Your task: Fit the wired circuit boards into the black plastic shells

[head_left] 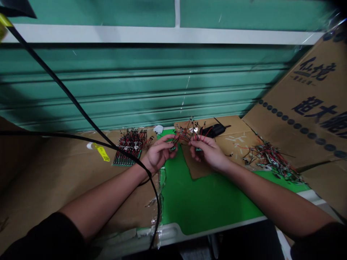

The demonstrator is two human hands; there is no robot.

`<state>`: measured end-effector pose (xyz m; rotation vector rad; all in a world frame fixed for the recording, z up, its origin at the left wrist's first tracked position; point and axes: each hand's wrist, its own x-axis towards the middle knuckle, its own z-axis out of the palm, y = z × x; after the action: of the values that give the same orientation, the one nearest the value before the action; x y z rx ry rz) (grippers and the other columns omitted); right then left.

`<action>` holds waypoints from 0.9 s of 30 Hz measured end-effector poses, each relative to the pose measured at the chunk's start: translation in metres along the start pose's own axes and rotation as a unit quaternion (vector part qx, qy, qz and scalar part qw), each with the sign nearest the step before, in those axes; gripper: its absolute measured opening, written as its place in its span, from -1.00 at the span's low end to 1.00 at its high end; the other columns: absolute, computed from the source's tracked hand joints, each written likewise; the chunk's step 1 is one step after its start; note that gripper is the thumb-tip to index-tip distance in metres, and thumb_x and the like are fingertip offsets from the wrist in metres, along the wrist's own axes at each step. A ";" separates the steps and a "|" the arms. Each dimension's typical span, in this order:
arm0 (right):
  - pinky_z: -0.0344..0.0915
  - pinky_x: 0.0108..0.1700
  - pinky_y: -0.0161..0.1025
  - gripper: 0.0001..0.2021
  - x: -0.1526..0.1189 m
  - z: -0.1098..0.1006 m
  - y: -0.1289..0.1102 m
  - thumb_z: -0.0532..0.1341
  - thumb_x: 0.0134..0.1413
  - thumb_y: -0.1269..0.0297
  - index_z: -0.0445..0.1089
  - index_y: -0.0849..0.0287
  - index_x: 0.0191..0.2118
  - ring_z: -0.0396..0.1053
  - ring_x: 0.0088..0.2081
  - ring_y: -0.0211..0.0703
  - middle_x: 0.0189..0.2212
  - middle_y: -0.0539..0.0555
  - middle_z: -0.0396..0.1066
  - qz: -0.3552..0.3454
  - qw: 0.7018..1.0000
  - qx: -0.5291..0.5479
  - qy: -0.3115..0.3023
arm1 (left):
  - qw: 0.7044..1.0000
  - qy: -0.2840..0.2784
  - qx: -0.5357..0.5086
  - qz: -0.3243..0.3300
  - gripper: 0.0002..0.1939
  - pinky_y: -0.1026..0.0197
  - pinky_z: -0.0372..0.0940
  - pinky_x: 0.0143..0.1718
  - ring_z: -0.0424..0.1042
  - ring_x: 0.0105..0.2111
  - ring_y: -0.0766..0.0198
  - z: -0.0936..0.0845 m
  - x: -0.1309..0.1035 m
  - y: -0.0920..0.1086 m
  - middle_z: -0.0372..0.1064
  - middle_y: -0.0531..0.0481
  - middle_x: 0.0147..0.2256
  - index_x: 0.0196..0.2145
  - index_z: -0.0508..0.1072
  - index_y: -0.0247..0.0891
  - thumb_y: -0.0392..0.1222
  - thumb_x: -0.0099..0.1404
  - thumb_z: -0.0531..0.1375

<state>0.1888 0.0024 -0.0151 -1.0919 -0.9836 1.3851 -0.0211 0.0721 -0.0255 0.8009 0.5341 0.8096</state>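
Observation:
My left hand [159, 153] pinches a small green circuit board [172, 147] with thin red and black wires on it. Close by on the right, my right hand [208, 152] has its fingers closed on another wired circuit board [198, 148]. A tangle of red and black wires [184, 133] with tiny black ends rises between and above both hands. Whether the wires of the two boards are joined, I cannot tell. Left of my left hand lies a panel of wired circuit boards [127, 151] in rows.
A heap of wired boards [273, 160] lies at the right. A black tool [213, 130] and white slivers [238, 141] rest on cardboard [199, 168]. Black cables [62, 85] hang across the left side. A printed carton [306, 108] stands right; a green shutter [135, 83] closes the back.

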 end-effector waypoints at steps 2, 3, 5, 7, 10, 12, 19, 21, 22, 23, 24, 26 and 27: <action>0.15 -0.60 -0.35 -0.72 0.000 0.000 0.000 0.39 0.08 0.04 0.41 0.12 -0.26 0.26 -0.64 -0.28 -0.62 -0.07 0.44 0.001 1.000 0.000 -0.002 | 1.000 -0.001 -0.002 0.002 -0.61 0.24 0.28 -0.48 0.49 -0.39 0.22 0.000 0.000 0.000 0.50 -0.02 -0.31 -0.13 0.59 -0.28 -0.32 0.03 0.45; 0.15 -0.59 -0.35 -0.72 0.000 0.000 0.000 0.39 0.08 0.04 0.41 0.11 -0.27 0.26 -0.64 -0.28 -0.62 -0.07 0.44 0.002 1.000 -0.001 -0.004 | 1.000 -0.001 -0.003 0.003 -0.62 0.24 0.28 -0.49 0.48 -0.39 0.23 0.000 0.000 0.000 0.49 -0.02 -0.32 -0.14 0.59 -0.30 -0.33 0.03 0.44; 0.15 -0.59 -0.35 -0.73 0.000 0.000 0.000 0.38 0.09 0.05 0.41 0.12 -0.28 0.26 -0.64 -0.28 -0.62 -0.06 0.45 0.003 1.000 -0.006 -0.009 | 1.000 0.003 -0.007 0.002 -0.65 0.23 0.28 -0.49 0.47 -0.40 0.23 0.001 -0.001 0.001 0.47 -0.02 -0.34 -0.17 0.57 -0.32 -0.34 0.04 0.42; 0.16 -0.59 -0.34 -0.74 0.000 0.000 0.001 0.37 0.10 0.05 0.41 0.12 -0.28 0.26 -0.64 -0.28 -0.62 -0.06 0.45 0.004 1.000 -0.011 -0.013 | 1.000 0.008 -0.011 -0.008 -0.69 0.24 0.27 -0.49 0.46 -0.42 0.24 0.001 -0.002 0.001 0.44 -0.01 -0.37 -0.19 0.55 -0.32 -0.34 0.06 0.41; 0.14 -0.60 -0.34 -0.75 0.000 0.001 0.001 0.36 0.10 0.07 0.41 0.11 -0.27 0.25 -0.66 -0.28 -0.62 -0.06 0.46 0.008 1.000 -0.016 -0.016 | 1.000 -0.005 -0.011 -0.026 -0.74 0.27 0.22 -0.53 0.35 -0.54 0.32 0.001 -0.003 0.002 0.42 0.01 -0.43 -0.22 0.53 -0.31 -0.32 0.09 0.38; 0.14 -0.60 -0.34 -0.75 0.000 0.001 0.002 0.36 0.09 0.06 0.39 0.11 -0.28 0.26 -0.66 -0.28 -0.63 -0.06 0.46 0.011 1.000 -0.015 -0.018 | 0.999 -0.016 -0.007 -0.032 -0.76 0.29 0.17 -0.57 0.24 -0.62 0.40 0.001 -0.004 0.003 0.43 0.01 -0.43 -0.24 0.52 -0.31 -0.31 0.09 0.38; 0.18 -0.59 -0.35 -0.73 0.000 0.002 0.003 0.38 0.06 0.06 0.39 0.11 -0.29 0.28 -0.65 -0.28 -0.61 -0.06 0.46 0.017 1.000 -0.016 -0.022 | 0.999 0.038 0.001 -0.030 -0.66 0.33 0.14 -0.64 0.07 -0.73 0.54 0.005 -0.007 0.004 0.52 0.08 -0.41 -0.24 0.61 -0.32 -0.39 -0.05 0.42; 0.19 -0.59 -0.35 -0.70 0.001 0.001 0.004 0.42 0.04 0.05 0.39 0.11 -0.28 0.30 -0.63 -0.27 -0.59 -0.06 0.47 0.018 1.000 -0.014 -0.017 | 0.999 0.035 0.005 -0.026 -0.66 0.33 0.09 -0.65 0.04 -0.75 0.56 0.006 -0.008 0.004 0.57 0.03 -0.40 -0.25 0.65 -0.34 -0.40 -0.07 0.42; 0.20 -0.59 -0.34 -0.68 0.001 0.001 0.005 0.44 0.02 0.05 0.39 0.11 -0.27 0.32 -0.63 -0.27 -0.58 -0.06 0.47 0.018 1.000 -0.013 -0.016 | 0.999 0.033 0.009 -0.025 -0.66 0.33 0.06 -0.66 0.03 -0.76 0.56 0.006 -0.008 0.004 0.59 0.01 -0.40 -0.24 0.67 -0.34 -0.41 -0.07 0.41; 0.21 -0.59 -0.34 -0.67 0.001 0.000 0.005 0.45 0.01 0.04 0.40 0.11 -0.26 0.33 -0.62 -0.26 -0.57 -0.07 0.46 0.019 1.000 -0.014 -0.016 | 0.999 0.031 0.013 -0.025 -0.66 0.34 0.03 -0.66 0.01 -0.77 0.57 0.006 -0.008 0.004 0.59 -0.01 -0.42 -0.24 0.69 -0.35 -0.41 -0.06 0.40; 0.21 -0.59 -0.34 -0.67 0.001 0.000 0.006 0.46 0.01 0.04 0.40 0.12 -0.25 0.33 -0.61 -0.26 -0.57 -0.07 0.46 0.019 1.000 -0.015 -0.018 | 0.999 0.029 0.018 -0.025 -0.67 0.34 0.01 -0.66 0.00 -0.77 0.57 0.007 -0.008 0.004 0.59 -0.02 -0.44 -0.24 0.70 -0.35 -0.40 -0.06 0.40; 0.21 -0.59 -0.35 -0.66 0.001 -0.001 0.007 0.46 0.02 0.03 0.41 0.12 -0.25 0.34 -0.61 -0.26 -0.58 -0.07 0.45 0.015 0.999 -0.015 -0.024 | 0.999 0.028 0.026 -0.028 -0.68 0.35 -0.01 -0.66 -0.03 -0.77 0.58 0.007 -0.008 0.004 0.55 -0.01 -0.50 -0.25 0.71 -0.36 -0.40 -0.04 0.39; 0.21 -0.59 -0.35 -0.65 0.001 -0.001 0.008 0.46 0.03 0.01 0.42 0.12 -0.24 0.33 -0.61 -0.27 -0.58 -0.08 0.44 0.011 0.999 -0.015 -0.027 | 0.999 0.028 0.030 -0.030 -0.68 0.35 -0.02 -0.66 -0.04 -0.77 0.58 0.007 -0.009 0.005 0.53 0.00 -0.53 -0.25 0.72 -0.36 -0.40 -0.04 0.38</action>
<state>0.1883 0.0025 -0.0229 -1.0954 -1.0360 1.4279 -0.0230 0.0641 -0.0164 0.8163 0.6318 0.7644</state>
